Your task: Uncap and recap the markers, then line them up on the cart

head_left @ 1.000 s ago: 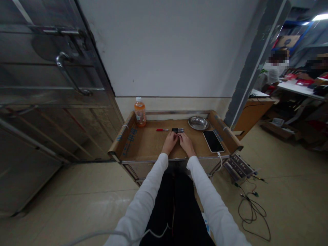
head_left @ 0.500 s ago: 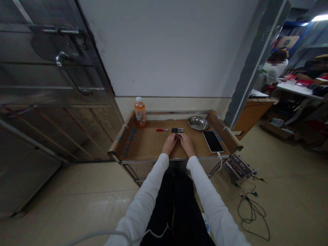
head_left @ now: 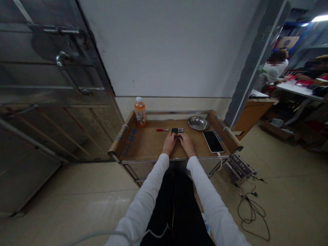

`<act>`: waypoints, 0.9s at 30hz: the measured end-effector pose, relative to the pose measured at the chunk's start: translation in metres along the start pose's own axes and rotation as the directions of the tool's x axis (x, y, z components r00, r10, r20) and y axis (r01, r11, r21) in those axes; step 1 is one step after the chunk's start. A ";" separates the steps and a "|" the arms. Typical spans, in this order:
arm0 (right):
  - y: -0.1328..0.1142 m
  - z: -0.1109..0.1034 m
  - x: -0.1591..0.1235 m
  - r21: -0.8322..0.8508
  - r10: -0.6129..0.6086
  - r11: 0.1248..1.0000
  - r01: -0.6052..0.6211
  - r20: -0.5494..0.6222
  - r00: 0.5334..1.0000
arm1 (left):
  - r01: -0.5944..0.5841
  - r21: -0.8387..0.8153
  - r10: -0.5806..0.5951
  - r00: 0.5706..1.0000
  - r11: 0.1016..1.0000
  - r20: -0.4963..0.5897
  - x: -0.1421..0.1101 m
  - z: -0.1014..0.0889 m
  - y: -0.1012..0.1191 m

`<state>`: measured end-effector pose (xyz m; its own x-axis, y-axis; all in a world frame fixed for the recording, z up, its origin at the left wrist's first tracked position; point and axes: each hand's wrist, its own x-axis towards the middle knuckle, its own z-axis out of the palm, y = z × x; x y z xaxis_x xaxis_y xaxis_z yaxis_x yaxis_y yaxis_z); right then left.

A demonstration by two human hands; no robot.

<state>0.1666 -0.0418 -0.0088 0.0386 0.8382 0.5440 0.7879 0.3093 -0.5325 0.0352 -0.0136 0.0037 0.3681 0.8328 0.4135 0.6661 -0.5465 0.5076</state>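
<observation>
- Left hand [head_left: 169, 144]: lowered over the near middle of the cardboard-lined tabletop [head_left: 146, 145], with fingers curled inward to meet those of the other hand. Whether it grasps anything cannot be told at this scale.
- Right hand [head_left: 187, 144]: mirrors the left, its fingertips close against the opposite ones. Any small object between the two is hidden or too small to identify, so its grasp likewise cannot be told.
- Black markers [head_left: 177, 130]: grouped side by side, lying crosswise on the tabletop just beyond the fingertips; contact with the fingers is unclear.
- Red marker [head_left: 161, 130]: lies flat to the left of the black group, apart from it, its red portion pointing left.
- Bottle [head_left: 140, 113]: upright at the far left corner, white-capped, with orange contents.
- Metal dish [head_left: 198, 123]: shallow, round and shiny, set at the far right.
- Smartphone [head_left: 213, 141]: rests screen up and dark, nearer than the dish, with a white cable [head_left: 219, 160] plugged into its near end and hanging over the front edge.
- Background, right: people [head_left: 275, 70] sit at a white table [head_left: 298, 89].
</observation>
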 end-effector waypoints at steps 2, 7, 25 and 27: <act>0.001 0.000 0.000 -0.020 -0.002 1.000 0.002 -0.010 1.000 | 0.015 0.016 -0.015 1.000 1.000 -0.008 0.000 -0.001 0.000; 0.002 0.001 0.000 -0.066 0.022 0.998 -0.023 -0.018 1.000 | 0.048 0.048 -0.047 0.999 0.998 -0.025 0.000 -0.002 0.000; -0.004 -0.001 0.000 -0.126 0.095 0.987 -0.096 -0.017 0.995 | 0.213 0.129 -0.175 0.951 0.968 -0.256 0.002 -0.002 0.002; -0.004 -0.001 -0.001 -0.157 0.102 0.982 -0.105 -0.025 0.994 | 0.259 0.122 -0.215 0.933 0.958 -0.289 0.003 0.000 -0.002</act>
<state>0.1639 -0.0445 -0.0060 0.1342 0.8542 0.5023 0.8662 0.1451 -0.4782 0.0354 -0.0102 0.0038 0.0126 0.8690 0.4946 0.8124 -0.2973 0.5016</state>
